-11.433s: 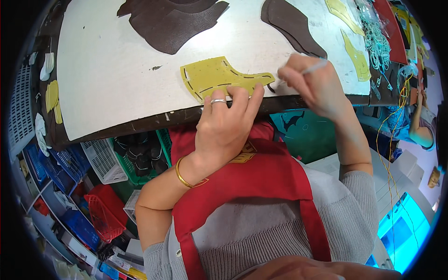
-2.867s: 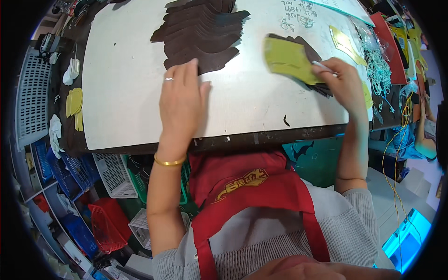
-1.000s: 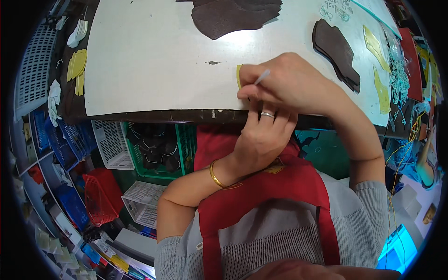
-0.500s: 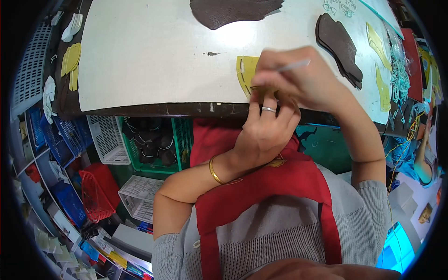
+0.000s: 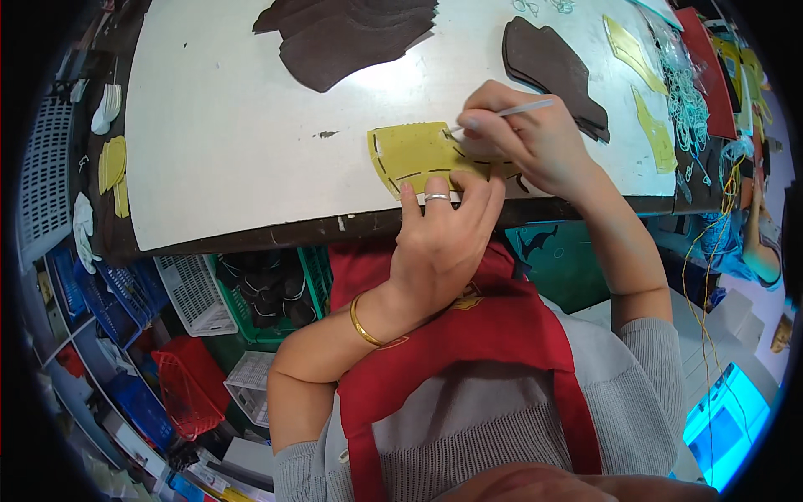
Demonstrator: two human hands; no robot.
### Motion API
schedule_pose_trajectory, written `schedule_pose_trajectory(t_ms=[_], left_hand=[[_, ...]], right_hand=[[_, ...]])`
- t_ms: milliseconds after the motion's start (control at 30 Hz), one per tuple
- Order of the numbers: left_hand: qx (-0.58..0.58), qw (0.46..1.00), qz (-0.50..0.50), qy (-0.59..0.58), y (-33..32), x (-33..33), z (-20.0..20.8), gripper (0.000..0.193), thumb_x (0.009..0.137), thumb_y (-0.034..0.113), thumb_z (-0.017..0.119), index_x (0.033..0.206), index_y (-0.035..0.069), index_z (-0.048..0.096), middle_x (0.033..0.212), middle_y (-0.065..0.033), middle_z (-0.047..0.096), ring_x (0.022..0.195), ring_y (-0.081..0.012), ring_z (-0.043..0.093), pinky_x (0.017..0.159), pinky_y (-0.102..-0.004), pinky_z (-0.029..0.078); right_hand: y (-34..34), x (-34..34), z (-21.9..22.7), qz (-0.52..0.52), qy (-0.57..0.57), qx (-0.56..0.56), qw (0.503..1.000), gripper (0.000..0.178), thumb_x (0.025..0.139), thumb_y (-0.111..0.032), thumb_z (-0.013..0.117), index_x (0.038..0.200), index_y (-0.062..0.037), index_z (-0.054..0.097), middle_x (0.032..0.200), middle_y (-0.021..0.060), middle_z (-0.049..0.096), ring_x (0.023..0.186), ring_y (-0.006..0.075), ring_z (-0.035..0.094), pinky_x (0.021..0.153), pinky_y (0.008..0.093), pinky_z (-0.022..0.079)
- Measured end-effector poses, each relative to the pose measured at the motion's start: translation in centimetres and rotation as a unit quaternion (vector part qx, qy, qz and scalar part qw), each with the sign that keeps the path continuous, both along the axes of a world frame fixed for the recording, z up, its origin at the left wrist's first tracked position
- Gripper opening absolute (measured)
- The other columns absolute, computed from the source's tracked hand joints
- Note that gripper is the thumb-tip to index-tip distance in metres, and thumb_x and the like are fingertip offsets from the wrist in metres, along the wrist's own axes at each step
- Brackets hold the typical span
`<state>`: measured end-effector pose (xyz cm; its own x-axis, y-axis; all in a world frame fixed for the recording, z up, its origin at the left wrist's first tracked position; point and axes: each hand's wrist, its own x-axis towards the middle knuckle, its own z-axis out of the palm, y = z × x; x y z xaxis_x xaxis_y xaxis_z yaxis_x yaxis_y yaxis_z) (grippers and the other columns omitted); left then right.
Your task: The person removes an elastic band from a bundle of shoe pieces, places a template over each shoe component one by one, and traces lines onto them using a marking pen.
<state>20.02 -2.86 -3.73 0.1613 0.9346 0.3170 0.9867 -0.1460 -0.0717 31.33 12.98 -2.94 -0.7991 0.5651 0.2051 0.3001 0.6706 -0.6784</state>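
Tabletop point(image 5: 251, 167): yellow template point(image 5: 410, 151) under left hand point(image 5: 443, 238)

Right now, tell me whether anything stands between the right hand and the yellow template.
Nothing visible does: the right hand holds the pale pen-like tool at the upper edge of the yellow template; the left hand lies at its lower edge.

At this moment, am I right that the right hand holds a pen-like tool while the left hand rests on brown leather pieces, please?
Not quite about the left hand: the head view shows it on the yellow slotted template; the right hand does hold the pen-like tool.
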Motion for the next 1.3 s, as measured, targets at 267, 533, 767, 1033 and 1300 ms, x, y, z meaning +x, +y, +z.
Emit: schedule_pose_trajectory(t_ms=[267, 533, 767, 1033, 1300], left_hand=[[-0.029, 0.999, 0.022, 0.022, 0.1, 0.1, -0.1, 0.047, 0.084, 0.015, 0.060, 0.129, 0.021, 0.068, 0.093, -0.0019, 0.055, 0.077, -0.0219, 0.053, 0.062, -0.0264, 0.050], [-0.007, 1.000, 0.008, 0.009, 0.5, -0.3, -0.1, 0.048, 0.082, 0.013, 0.062, 0.129, 0.023, 0.069, 0.090, -0.0004, 0.055, 0.077, -0.0197, 0.054, 0.055, -0.0254, 0.050], [0.003, 1.000, 0.017, -0.022, 0.4, -1.0, 0.2, 0.030, 0.082, 0.014, 0.065, 0.111, 0.014, 0.070, 0.089, -0.0017, 0.059, 0.076, -0.0199, 0.058, 0.062, -0.0288, 0.053], [0.108, 0.988, 0.074, -0.086, 6.1, -10.3, -1.2, 0.027, 0.085, 0.006, 0.067, 0.111, 0.000, 0.064, 0.106, -0.0160, 0.065, 0.100, -0.0358, 0.063, 0.086, -0.0427, 0.052], [0.050, 0.980, -0.058, -0.185, -1.0, -6.2, -1.2, 0.028, 0.078, 0.004, 0.072, 0.106, 0.004, 0.072, 0.101, -0.0084, 0.067, 0.093, -0.0265, 0.065, 0.078, -0.0380, 0.053]], right_hand=[[0.5, 3.1, 0.9, 0.093, -0.053, 0.124, 0.987, 0.027, 0.102, -0.034, 0.061, 0.089, -0.0108, 0.059, 0.067, 0.0083, 0.063, 0.061, 0.0313, 0.065, 0.054, 0.0413, 0.050], [0.0, 5.7, 2.8, -0.041, -0.084, -0.105, 0.990, 0.023, 0.103, -0.026, 0.059, 0.093, -0.0060, 0.062, 0.070, 0.0118, 0.065, 0.073, 0.0351, 0.068, 0.066, 0.0440, 0.053], [-1.5, 2.4, 1.4, 0.018, -0.185, 0.062, 0.981, 0.018, 0.094, -0.019, 0.068, 0.103, -0.0042, 0.072, 0.092, 0.0134, 0.072, 0.082, 0.0297, 0.070, 0.073, 0.0349, 0.055], [6.1, 10.5, 1.9, -0.264, -0.145, -0.080, 0.950, 0.022, 0.097, -0.022, 0.071, 0.105, -0.0025, 0.076, 0.088, 0.0038, 0.073, 0.074, 0.0092, 0.065, 0.066, 0.0301, 0.052], [-0.3, 4.5, 1.9, -0.111, 0.001, -0.236, 0.965, 0.021, 0.099, -0.018, 0.068, 0.111, -0.0020, 0.075, 0.083, 0.0020, 0.070, 0.069, 0.0072, 0.062, 0.063, 0.0237, 0.050]])
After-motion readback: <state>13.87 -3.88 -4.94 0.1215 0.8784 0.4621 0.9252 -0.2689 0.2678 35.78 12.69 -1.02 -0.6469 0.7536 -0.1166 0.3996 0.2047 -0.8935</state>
